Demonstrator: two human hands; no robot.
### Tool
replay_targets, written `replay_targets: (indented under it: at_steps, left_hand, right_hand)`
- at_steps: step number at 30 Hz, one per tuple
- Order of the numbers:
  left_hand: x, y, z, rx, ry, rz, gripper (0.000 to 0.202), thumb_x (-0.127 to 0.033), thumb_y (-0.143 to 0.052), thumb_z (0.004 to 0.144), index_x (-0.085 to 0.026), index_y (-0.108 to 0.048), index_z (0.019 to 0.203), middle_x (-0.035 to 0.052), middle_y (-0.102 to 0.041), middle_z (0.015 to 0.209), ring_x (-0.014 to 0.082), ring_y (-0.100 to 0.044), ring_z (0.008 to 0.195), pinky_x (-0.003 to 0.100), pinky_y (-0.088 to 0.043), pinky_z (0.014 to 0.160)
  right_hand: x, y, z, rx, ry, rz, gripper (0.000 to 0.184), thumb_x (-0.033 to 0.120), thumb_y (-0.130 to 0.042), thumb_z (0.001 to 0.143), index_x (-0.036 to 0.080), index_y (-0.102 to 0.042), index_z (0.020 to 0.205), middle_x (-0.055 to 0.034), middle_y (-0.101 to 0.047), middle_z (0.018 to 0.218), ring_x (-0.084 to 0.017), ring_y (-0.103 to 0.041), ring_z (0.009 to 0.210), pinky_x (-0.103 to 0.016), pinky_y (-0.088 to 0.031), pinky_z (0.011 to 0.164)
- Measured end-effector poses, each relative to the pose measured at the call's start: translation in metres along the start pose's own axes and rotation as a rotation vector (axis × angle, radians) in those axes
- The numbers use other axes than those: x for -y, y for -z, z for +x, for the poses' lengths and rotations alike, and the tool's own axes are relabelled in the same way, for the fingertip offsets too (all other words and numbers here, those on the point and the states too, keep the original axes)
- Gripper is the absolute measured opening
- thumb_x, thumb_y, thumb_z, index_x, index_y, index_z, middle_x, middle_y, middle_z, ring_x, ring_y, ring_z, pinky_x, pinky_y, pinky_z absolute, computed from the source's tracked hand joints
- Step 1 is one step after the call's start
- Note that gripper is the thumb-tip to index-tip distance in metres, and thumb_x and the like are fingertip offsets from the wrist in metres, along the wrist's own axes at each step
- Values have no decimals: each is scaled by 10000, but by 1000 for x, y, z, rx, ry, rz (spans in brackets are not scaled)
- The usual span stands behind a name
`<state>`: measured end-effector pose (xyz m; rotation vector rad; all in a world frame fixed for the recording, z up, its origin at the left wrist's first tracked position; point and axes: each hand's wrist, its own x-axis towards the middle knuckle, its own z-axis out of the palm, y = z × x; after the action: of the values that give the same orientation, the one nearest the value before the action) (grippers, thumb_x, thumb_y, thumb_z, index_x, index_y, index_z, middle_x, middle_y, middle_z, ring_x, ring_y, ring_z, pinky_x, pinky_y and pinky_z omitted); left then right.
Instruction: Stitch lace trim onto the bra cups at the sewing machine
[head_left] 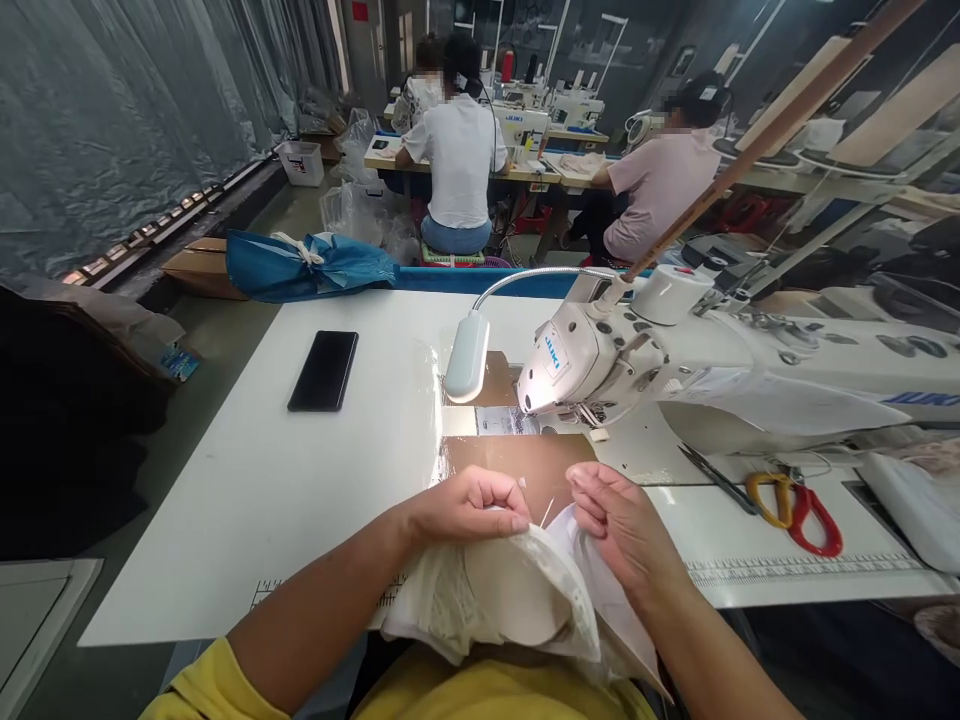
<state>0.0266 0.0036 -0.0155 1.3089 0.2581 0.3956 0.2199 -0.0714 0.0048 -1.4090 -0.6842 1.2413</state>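
Cream lace and a moulded beige cup, what looks like a padded bra piece, bunched at the near edge of the surface, and both hands are right on it! Left hand: thumb and forefinger pinched down on the top rim, no gap showing. Right hand, up at two o'clock from it: fingertips closed together, lower fingers against the white fabric; whether anything thin is caught in that tip, I cannot tell.

Now the danger. The left pinch takes only a narrow strip of rim, so a hard pull from the right could drag the edge loose or pucker it. The bulk sags toward the lap, and that weight could twist the rim under the thumb. Lace is delicate too; a fingernail might snag it. And watch the slim white strip poking up between the hands: a careless tug could lose it or fray it.

Placement, then: from the left grip, the cup drops away at six o'clock, its curved rim sweeping round to four, white fabric passing beneath the right grip. Sewing machine stands clear at twelve, scissors out at three, phone away at ten.
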Motion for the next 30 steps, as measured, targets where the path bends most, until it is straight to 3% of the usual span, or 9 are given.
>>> replay_targets:
  at_steps: [3, 7, 11, 13, 18, 21, 24, 27, 30]
  left_hand:
    - [4, 3, 2, -59, 13, -40, 319, -407, -673, 791, -93, -623, 821, 38, -584, 740, 102, -504, 669, 228, -379, 612]
    - [9, 6, 3, -68, 42, -45, 312, -395, -684, 786, -92, -626, 839, 31, -585, 733, 95, -500, 658, 226, -379, 615]
    - [11, 7, 2, -53, 36, -51, 295, -375, -694, 782, -98, -624, 854, 23, -587, 740, 91, -507, 666, 220, -390, 627]
    - [10, 6, 1, -51, 42, -39, 297, -376, -702, 775, -98, -624, 845, 22, -592, 735, 90, -515, 662, 216, -399, 623]
    - [7, 2, 2, 56, 103, -18, 348, -430, -688, 774, -90, -643, 828, 46, -612, 741, 105, -544, 669, 224, -429, 617]
    - [9, 4, 4, 2, 106, -25, 347, -428, -690, 773, -89, -637, 828, 32, -601, 714, 93, -529, 644, 217, -423, 610]
    - [11, 9, 5, -63, 117, -70, 343, -416, -714, 752, -91, -629, 820, 22, -599, 702, 87, -517, 631, 216, -409, 609]
    - [11, 13, 4, -91, 174, -131, 340, -403, -733, 737, -92, -629, 828, 35, -620, 736, 96, -543, 663, 223, -419, 636]
    - [10, 15, 2, -103, 231, -176, 331, -392, -731, 743, -98, -634, 857, 50, -644, 792, 108, -575, 705, 234, -439, 670]
  right_hand:
    - [0, 9, 8, 19, -33, 5, 295, 420, -759, 664, 169, -605, 683, 22, -454, 643, -64, -300, 501, -193, -216, 401]
    - [0, 5, 0, 241, -178, -171, 365, 488, -733, 681, 138, -632, 694, 5, -510, 638, -58, -313, 498, -204, -235, 434]
    - [-3, -8, -8, 404, -137, -223, 380, 481, -702, 716, 147, -558, 604, 45, -438, 576, -66, -312, 527, -209, -244, 475]
    - [-6, -11, -6, 359, -80, -196, 369, 443, -720, 709, 148, -542, 579, 48, -432, 559, -66, -321, 521, -210, -246, 473]
    - [-10, 0, 12, 82, -23, -33, 304, 430, -699, 739, 175, -558, 651, 56, -408, 574, -60, -276, 471, -202, -221, 406]
    - [-12, 5, 14, 105, -3, 68, 259, 420, -687, 760, 192, -572, 715, -5, -546, 755, -108, -493, 643, -234, -428, 565]
    - [-10, 7, 10, 186, -92, 288, 220, 398, -705, 750, 223, -572, 765, 1, -600, 795, -147, -584, 754, -340, -489, 769]
    - [-4, 10, 9, 180, -140, 401, 242, 370, -725, 736, 225, -533, 722, 82, -422, 555, -76, -434, 489, -295, -502, 652]
    - [2, 16, 12, 123, -72, 415, 218, 329, -735, 724, 216, -549, 740, 97, -296, 529, -50, -234, 432, -194, -392, 448]
